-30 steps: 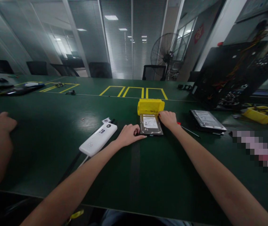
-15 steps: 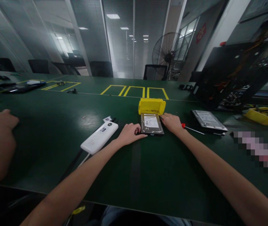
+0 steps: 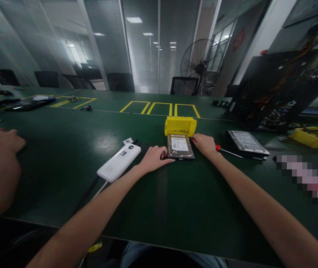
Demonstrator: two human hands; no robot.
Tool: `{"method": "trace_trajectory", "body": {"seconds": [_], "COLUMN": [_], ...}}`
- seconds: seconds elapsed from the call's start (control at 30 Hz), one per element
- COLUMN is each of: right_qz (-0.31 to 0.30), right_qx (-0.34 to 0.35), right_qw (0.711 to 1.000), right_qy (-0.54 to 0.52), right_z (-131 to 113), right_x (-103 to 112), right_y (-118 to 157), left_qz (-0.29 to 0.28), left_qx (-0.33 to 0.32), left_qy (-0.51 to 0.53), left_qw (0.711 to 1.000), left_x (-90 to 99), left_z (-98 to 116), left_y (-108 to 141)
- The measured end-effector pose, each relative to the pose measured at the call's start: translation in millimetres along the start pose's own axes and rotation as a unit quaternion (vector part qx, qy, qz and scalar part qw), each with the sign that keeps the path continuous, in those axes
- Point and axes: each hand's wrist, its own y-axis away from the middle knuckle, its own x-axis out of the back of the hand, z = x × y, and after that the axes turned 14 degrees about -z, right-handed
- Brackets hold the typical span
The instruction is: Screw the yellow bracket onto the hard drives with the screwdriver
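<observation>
A hard drive (image 3: 183, 152) with a white label lies flat on the green table, its far edge against an open yellow bin (image 3: 180, 126) tipped on its side. My left hand (image 3: 154, 158) is at the drive's left edge, fingers curled against it and thumb along the near corner. By the far right corner of the drive, my right hand (image 3: 204, 143) is closed over the handle of a screwdriver (image 3: 230, 153). A bit of red shows at the fingertips and more red behind the hand, while the metal shaft points right.
Left of my left hand lies a white power bank (image 3: 119, 162) with a cable. A second hard drive (image 3: 247, 143), a yellow bin of cables (image 3: 314, 137) and an open computer case (image 3: 279, 89) stand right. Another person's hand (image 3: 3, 143) reaches in from the left.
My right hand has shifted slightly right, away from the drive's corner, and a red bit now shows at its fingertips. My left hand and the drive stay in place.
</observation>
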Motion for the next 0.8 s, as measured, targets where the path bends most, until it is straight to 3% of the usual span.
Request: {"method": "trace_trajectory", "body": {"seconds": [0.33, 0.5, 0.63, 0.8], "right_qz": [0.036, 0.086, 0.15, 0.189], "right_qx": [0.018, 0.026, 0.055, 0.155], "right_qw": [0.999, 0.996, 0.987, 0.968], "right_qy": [-0.013, -0.022, -0.035, -0.048], "right_z": [3.3, 2.2, -14.1, -58.5], "right_x": [-1.7, 4.2, 24.7, 43.5], "right_y": [6.2, 13.5, 25.1, 47.0], "left_qz": [0.008, 0.011, 0.082, 0.165], "left_qx": [-0.014, -0.022, -0.015, -0.037], "left_qy": [0.014, 0.041, 0.095, 0.197], "left_qw": [1.0, 0.999, 0.992, 0.966], "left_x": [0.4, 2.5, 3.2, 2.3], "left_z": [-2.8, -0.7, 2.3, 0.1], "left_y": [3.1, 3.6, 1.9, -3.0]}}
